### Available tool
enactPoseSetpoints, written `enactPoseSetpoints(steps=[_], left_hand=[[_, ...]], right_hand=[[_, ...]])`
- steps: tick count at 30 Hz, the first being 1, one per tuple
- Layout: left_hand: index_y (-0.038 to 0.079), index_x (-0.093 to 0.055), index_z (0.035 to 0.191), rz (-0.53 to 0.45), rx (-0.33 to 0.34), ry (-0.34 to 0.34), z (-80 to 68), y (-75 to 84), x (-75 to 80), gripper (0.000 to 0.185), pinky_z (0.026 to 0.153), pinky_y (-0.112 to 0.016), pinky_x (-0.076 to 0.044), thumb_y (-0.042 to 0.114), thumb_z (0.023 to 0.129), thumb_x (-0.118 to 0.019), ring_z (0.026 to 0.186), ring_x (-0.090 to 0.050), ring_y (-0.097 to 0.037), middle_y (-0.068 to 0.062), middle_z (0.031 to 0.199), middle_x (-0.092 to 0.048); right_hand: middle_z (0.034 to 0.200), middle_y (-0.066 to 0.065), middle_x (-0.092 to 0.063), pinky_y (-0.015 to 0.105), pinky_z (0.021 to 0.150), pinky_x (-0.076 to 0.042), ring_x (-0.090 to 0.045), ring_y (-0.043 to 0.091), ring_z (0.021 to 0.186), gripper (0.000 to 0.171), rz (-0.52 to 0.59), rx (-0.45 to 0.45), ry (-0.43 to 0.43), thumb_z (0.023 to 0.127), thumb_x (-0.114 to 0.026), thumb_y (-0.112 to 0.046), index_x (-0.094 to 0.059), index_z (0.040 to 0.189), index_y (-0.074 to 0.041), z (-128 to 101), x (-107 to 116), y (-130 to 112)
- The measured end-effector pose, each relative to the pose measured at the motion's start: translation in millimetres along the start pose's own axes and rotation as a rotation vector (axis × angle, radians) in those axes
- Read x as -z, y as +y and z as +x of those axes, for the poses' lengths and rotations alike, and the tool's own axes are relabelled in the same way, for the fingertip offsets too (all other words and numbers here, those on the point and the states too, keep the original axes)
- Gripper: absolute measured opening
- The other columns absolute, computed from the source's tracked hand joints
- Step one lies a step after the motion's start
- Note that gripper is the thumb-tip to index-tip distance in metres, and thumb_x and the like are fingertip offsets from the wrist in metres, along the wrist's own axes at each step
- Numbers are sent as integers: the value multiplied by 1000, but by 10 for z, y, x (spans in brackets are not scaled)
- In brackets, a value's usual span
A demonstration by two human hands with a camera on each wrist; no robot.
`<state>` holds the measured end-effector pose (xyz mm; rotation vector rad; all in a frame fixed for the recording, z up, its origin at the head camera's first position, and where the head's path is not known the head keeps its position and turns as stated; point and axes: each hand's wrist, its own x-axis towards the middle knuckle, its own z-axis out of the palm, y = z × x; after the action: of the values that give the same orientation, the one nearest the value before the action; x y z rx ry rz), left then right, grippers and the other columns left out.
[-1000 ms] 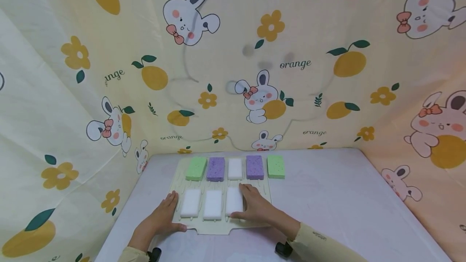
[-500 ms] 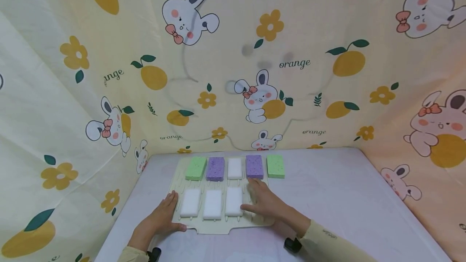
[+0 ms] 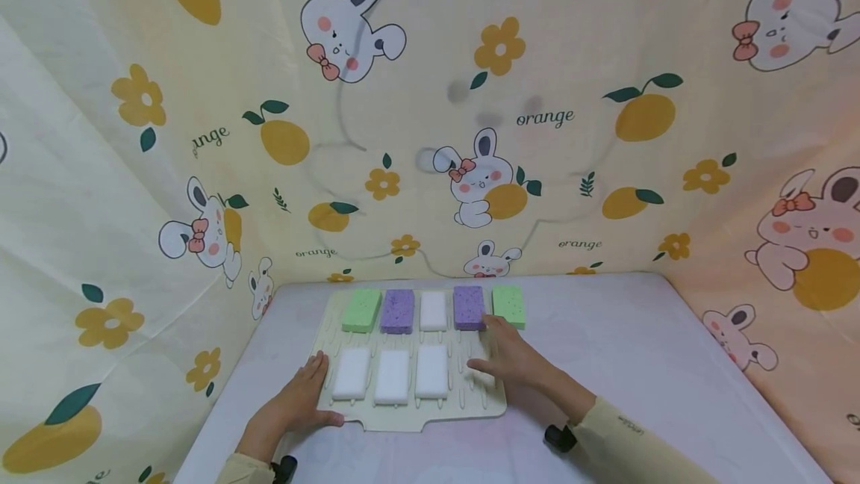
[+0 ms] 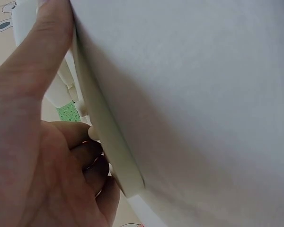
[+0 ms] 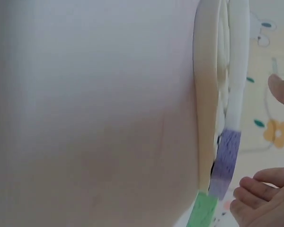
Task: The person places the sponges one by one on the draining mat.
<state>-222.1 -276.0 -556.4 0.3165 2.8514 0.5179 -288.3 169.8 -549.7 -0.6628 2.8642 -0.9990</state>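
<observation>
A pale cream ridged tray (image 3: 396, 422) lies on the table. My left hand (image 3: 298, 396) rests along its left edge, thumb at the near corner. My right hand (image 3: 513, 355) is held above the tray's right side with fingers spread, holding nothing. Its fingertips are close to a purple sponge (image 3: 468, 308) and a green sponge (image 3: 508, 305); I cannot tell whether they touch. On the near row lie three white sponges, the rightmost white sponge (image 3: 431, 371) nearest my right hand. In the right wrist view, the purple sponge (image 5: 226, 163) stands out at the tray's edge.
The far row also has a green sponge (image 3: 361, 311), a purple sponge (image 3: 398, 311) and a white sponge (image 3: 433, 311). The right-hand green sponge sits just past the tray's right edge. A patterned curtain (image 3: 430, 110) rises behind the white table (image 3: 618, 364).
My right hand has let go of the rightmost near white sponge and moved right and farther back. That sponge has stayed in place. My left hand has not moved.
</observation>
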Motion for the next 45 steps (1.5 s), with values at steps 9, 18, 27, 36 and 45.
enactPoseSetpoints(steps=[9,18,27,36,45], left_hand=[[-18,-23,162,-3,-5,1,4,-16,-20,136,131,-62,-23,55,72,-96,159,-20,-53,-38,171,-20],[-17,-23,162,-1,2,11,15,-36,-30,138,131,-61,-23,57,71,-95,160,-20,-52,-37,171,-20],[-18,-23,162,-6,-1,14,-1,1,-6,136,132,-61,-22,54,71,-96,160,-20,-53,-38,170,-20],[-16,-23,162,10,8,13,10,-17,-16,138,132,-61,-23,57,71,-95,160,-20,-52,-37,171,-20],[-17,-23,162,-2,1,9,-3,1,-10,138,131,-62,-22,56,71,-95,160,-19,-52,-37,171,-20]], right_hand=[[168,30,-35,66,126,-34,-32,50,156,105,-44,18,29,92,-86,-41,-28,165,8,71,159,247],[168,32,-31,69,124,-34,-30,53,156,109,-74,-37,40,91,-86,-46,-26,166,5,155,326,416],[168,36,-28,71,124,-32,-29,56,154,111,-87,-74,34,91,-84,-49,-23,167,6,242,436,595],[169,36,-25,70,127,-27,-26,55,156,115,-80,-83,5,93,-81,-54,-19,166,10,367,492,758],[172,35,-18,70,128,-23,-19,54,159,123,-79,-121,-38,90,-80,-61,-14,167,10,451,527,888]])
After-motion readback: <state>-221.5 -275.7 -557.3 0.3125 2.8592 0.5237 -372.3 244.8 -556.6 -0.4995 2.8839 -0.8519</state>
